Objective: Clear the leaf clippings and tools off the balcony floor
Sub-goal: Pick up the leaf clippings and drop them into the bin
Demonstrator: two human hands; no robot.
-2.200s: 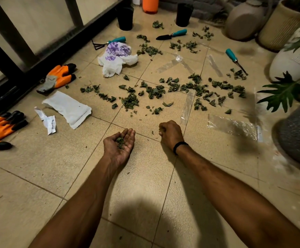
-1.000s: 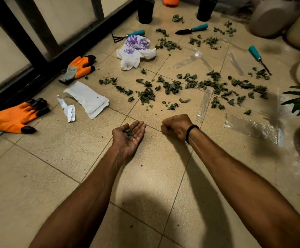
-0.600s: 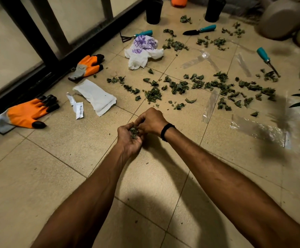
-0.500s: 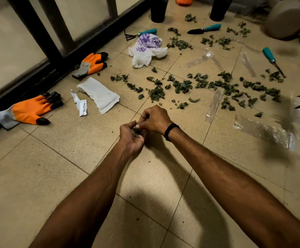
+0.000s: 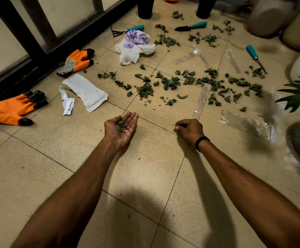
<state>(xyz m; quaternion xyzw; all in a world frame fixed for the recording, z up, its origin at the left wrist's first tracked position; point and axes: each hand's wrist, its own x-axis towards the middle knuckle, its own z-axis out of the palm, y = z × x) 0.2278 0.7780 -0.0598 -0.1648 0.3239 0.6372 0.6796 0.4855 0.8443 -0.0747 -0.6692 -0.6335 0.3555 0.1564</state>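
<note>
- My left hand point(image 5: 121, 128) is palm up, low over the tiled floor point(image 5: 59, 144). Its fingers are relaxed and slightly cupped, not closed, and a small heap of leaf bits point(image 5: 122, 126) sits in the palm.
- My right hand point(image 5: 190, 130), with a black wristband point(image 5: 201, 142) on the wrist, is knuckles up. The fingers are curled under with the tips at the floor. I cannot tell whether they pinch anything.
- Leaf clippings point(image 5: 170, 83) lie scattered in a broad band across the tiles beyond both hands, with smaller patches farther back.
- Three teal-handled tools lie on the floor. The hand rake point(image 5: 127, 30) is near the railing, the trowel point(image 5: 192, 26) is farther right, and the thin-shafted tool point(image 5: 254, 56) is off to the right.
- The far orange glove point(image 5: 77, 60) lies by the railing base. The near orange glove point(image 5: 15, 109) is at the left edge.
- A crumpled white bag point(image 5: 134, 44) with purple print lies just beside the rake handle.
- A white paper wrapper point(image 5: 86, 92) lies flat with a torn strip point(image 5: 67, 102) beside it.
- A clear plastic sheet point(image 5: 244, 123) lies to the right of my right hand.
</note>
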